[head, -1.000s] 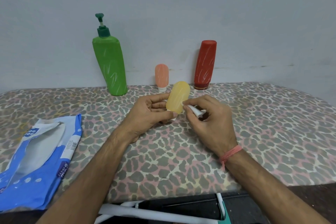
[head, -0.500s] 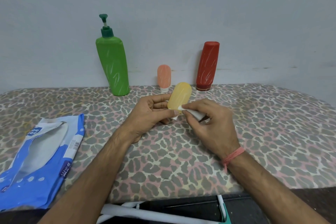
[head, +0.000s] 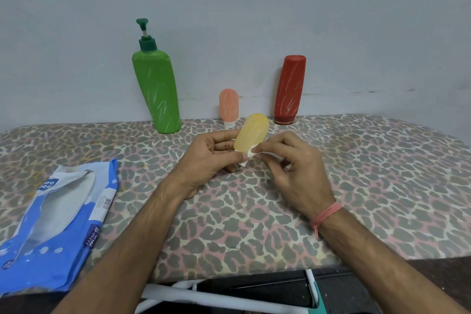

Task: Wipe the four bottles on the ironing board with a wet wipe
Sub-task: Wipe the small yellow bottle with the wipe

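Pinching the small yellow bottle (head: 252,132) near its lower end, the left hand (head: 206,158) keeps it tilted, rounded top up and away, above the ironing board (head: 382,173) approx mid-board. Right hand (head: 295,168) pinches a folded wet wipe (head: 251,152) btwn thumb and fingertips, pressed against the bottle's lower right side; the rest of the wipe is mostly hidden in the hand. Judgement: step in hand = wiping the yellow one. To do it well: keep the left grip low and firm so the body stays exposed, run the wipe up along the length w/ steady pressure, then roll the bottle in the fingers to reach the back and the cap end, which the left fingers cover now. Green pump bottle (head: 155,92), small peach bottle (head: 229,106) and red bottle (head: 290,89) stand at the board's far edge by the wall, well apart from both hands. Can't tell whether those are wiped yet. Blue wipe pack (head: 56,222) lies on the board's left end, near edge.
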